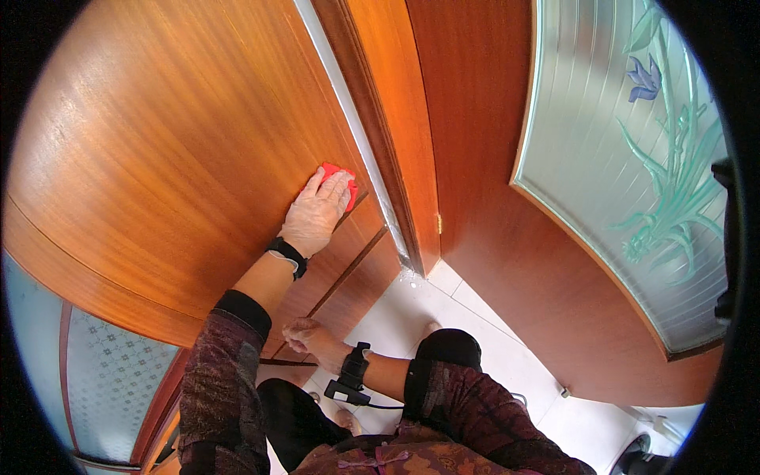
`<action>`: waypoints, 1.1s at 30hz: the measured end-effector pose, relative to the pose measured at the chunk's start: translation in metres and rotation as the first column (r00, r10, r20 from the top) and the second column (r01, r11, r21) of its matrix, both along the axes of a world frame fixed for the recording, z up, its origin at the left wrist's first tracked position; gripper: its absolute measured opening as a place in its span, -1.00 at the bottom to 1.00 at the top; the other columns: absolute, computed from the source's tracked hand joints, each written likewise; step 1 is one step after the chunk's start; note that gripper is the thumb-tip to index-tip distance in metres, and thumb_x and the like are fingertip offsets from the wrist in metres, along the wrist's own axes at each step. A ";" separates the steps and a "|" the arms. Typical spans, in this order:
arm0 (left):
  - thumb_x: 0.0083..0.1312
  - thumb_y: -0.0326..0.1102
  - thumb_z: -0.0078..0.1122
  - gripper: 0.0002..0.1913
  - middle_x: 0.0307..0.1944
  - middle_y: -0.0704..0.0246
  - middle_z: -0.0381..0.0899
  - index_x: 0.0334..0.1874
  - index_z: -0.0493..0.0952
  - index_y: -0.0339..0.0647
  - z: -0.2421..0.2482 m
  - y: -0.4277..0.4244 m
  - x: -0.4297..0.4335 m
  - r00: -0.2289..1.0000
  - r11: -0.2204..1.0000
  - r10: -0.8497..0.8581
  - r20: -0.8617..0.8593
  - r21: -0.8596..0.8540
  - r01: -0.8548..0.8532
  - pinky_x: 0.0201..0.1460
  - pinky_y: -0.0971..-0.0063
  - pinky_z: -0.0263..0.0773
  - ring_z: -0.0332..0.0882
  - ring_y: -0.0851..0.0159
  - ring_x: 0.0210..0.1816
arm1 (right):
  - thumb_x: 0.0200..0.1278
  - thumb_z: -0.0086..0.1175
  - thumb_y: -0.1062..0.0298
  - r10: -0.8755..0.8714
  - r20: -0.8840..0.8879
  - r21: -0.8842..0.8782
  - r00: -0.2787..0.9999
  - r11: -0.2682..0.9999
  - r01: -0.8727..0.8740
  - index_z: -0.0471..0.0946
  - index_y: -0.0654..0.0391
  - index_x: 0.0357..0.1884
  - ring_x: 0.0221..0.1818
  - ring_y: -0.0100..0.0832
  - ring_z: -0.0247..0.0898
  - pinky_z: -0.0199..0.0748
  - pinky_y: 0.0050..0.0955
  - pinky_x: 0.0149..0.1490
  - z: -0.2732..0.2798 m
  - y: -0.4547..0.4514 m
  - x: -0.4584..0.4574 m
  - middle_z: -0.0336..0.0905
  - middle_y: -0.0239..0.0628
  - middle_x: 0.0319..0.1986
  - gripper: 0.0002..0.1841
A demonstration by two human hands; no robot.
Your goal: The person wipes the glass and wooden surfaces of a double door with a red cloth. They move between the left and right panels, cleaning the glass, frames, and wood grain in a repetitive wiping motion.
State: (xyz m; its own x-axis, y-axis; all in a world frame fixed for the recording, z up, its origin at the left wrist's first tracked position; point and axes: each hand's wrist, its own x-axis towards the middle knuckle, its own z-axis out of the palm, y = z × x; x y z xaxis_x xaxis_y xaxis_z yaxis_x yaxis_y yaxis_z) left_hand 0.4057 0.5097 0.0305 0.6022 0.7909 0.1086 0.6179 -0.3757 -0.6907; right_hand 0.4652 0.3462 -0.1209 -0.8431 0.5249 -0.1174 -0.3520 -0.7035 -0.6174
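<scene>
My left hand [314, 217], in a thin transparent glove with a black strap at the wrist, presses a folded red cloth [336, 174] against an orange-brown wooden panel [196, 142]. The cloth lies under my fingers near the panel's right edge, just above a dark groove. Lower down, my right hand [304, 334] is bent inward close to the lower wooden panels, its fingers curled. Whether it holds anything is hidden. A black strap with a small black device [347, 392] and a cable is on the right wrist.
A reddish wooden door [493, 249] with a flower-decorated glass pane [594, 148] stands at the right, hinged to a wooden frame [409, 119]. Patterned glass [119, 368] is at lower left. Light floor tiles [475, 314] lie below. Part of a dark shoe [632, 454] shows at lower right.
</scene>
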 end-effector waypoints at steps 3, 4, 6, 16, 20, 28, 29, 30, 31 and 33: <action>0.29 -0.32 0.03 -0.46 0.52 0.18 0.25 0.35 0.46 -0.26 0.041 0.004 -0.001 1.000 0.997 -0.019 -0.011 0.071 0.020 0.62 0.03 -0.11 0.10 0.14 0.56 | 0.49 0.07 0.34 -0.009 0.024 -0.010 1.000 1.000 0.010 0.51 0.14 -0.22 -0.48 -0.60 0.21 0.15 -0.61 -0.35 0.001 0.000 0.000 0.41 -0.48 -0.42 -0.89; 0.28 -0.33 0.04 -0.47 0.52 0.18 0.25 0.34 0.46 -0.25 0.058 0.006 -0.002 0.999 0.993 -0.045 0.001 0.114 0.044 0.62 0.02 -0.11 0.10 0.14 0.57 | 0.48 0.08 0.33 -0.017 0.052 -0.020 0.998 1.000 0.018 0.51 0.13 -0.23 -0.49 -0.60 0.20 0.14 -0.61 -0.36 0.001 0.000 0.000 0.41 -0.48 -0.43 -0.88; 0.27 -0.37 0.04 -0.46 0.53 0.17 0.23 0.34 0.46 -0.24 0.098 0.008 -0.004 0.998 0.982 -0.059 0.029 0.180 0.053 0.61 0.00 -0.11 0.09 0.12 0.57 | 0.48 0.10 0.32 -0.024 0.053 0.000 0.998 1.000 0.024 0.50 0.12 -0.26 -0.50 -0.60 0.20 0.13 -0.60 -0.38 -0.002 0.000 -0.002 0.40 -0.47 -0.45 -0.87; 0.42 -0.26 0.12 -0.52 0.51 0.25 0.25 0.38 0.43 -0.12 0.255 0.010 -0.001 0.998 0.746 0.012 0.059 0.664 -0.048 0.55 0.00 0.07 0.18 0.08 0.52 | 0.47 0.09 0.35 -0.010 -0.001 0.019 1.000 1.000 0.010 0.47 0.15 -0.27 -0.50 -0.60 0.20 0.13 -0.61 -0.40 -0.007 0.001 -0.003 0.39 -0.46 -0.46 -0.87; 0.40 -0.23 0.14 -0.51 0.52 0.26 0.24 0.37 0.44 -0.17 0.226 0.017 0.007 0.992 0.778 0.030 0.123 0.620 -0.100 0.55 0.01 0.06 0.14 0.11 0.53 | 0.47 0.08 0.35 0.001 0.011 -0.013 1.000 1.000 -0.001 0.48 0.18 -0.23 -0.49 -0.60 0.21 0.16 -0.62 -0.37 0.001 0.000 0.001 0.41 -0.44 -0.41 -0.87; 0.40 -0.27 0.07 -0.54 0.52 0.17 0.24 0.33 0.47 -0.23 0.121 0.022 0.014 0.994 0.924 -0.005 0.111 0.380 -0.038 0.57 -0.01 0.02 0.14 0.10 0.53 | 0.49 0.03 0.35 0.002 0.021 -0.006 1.000 1.000 -0.002 0.48 0.15 -0.23 -0.38 -0.57 0.24 0.25 -0.61 -0.25 0.014 0.002 0.012 0.39 -0.47 -0.38 -0.88; 0.39 -0.29 0.07 -0.54 0.51 0.17 0.24 0.32 0.47 -0.24 0.111 0.022 0.014 0.993 0.939 0.014 0.115 0.339 -0.053 0.57 -0.02 0.02 0.14 0.09 0.53 | 0.49 0.03 0.34 0.003 0.011 -0.001 1.000 1.000 -0.003 0.47 0.15 -0.23 -0.38 -0.58 0.23 0.24 -0.61 -0.25 0.014 0.002 0.012 0.38 -0.48 -0.38 -0.87; 0.35 -0.34 0.09 -0.53 0.50 0.14 0.26 0.31 0.47 -0.29 0.102 0.023 0.015 0.989 0.952 0.012 0.147 0.302 -0.056 0.57 -0.05 0.01 0.15 0.06 0.52 | 0.49 0.03 0.34 0.009 0.013 0.010 1.000 1.000 -0.009 0.48 0.16 -0.22 -0.38 -0.58 0.23 0.24 -0.61 -0.26 0.013 0.002 0.012 0.38 -0.48 -0.38 -0.88; 0.34 -0.34 0.10 -0.52 0.50 0.14 0.26 0.31 0.47 -0.30 0.094 0.024 0.015 0.988 0.948 -0.030 0.154 0.318 -0.021 0.57 -0.05 0.01 0.15 0.05 0.52 | 0.49 0.02 0.34 0.017 0.014 0.022 1.000 1.000 -0.017 0.48 0.16 -0.21 -0.38 -0.57 0.24 0.24 -0.60 -0.26 0.012 0.003 0.011 0.38 -0.47 -0.38 -0.88; 0.31 -0.36 0.12 -0.51 0.50 0.13 0.26 0.30 0.47 -0.31 0.079 0.026 0.016 0.985 0.957 -0.029 0.169 0.291 -0.022 0.57 -0.06 0.00 0.16 0.04 0.52 | 0.50 0.04 0.32 0.019 0.002 0.045 1.000 0.999 -0.019 0.48 0.16 -0.21 -0.41 -0.59 0.23 0.21 -0.61 -0.29 0.009 0.002 0.008 0.39 -0.47 -0.39 -0.87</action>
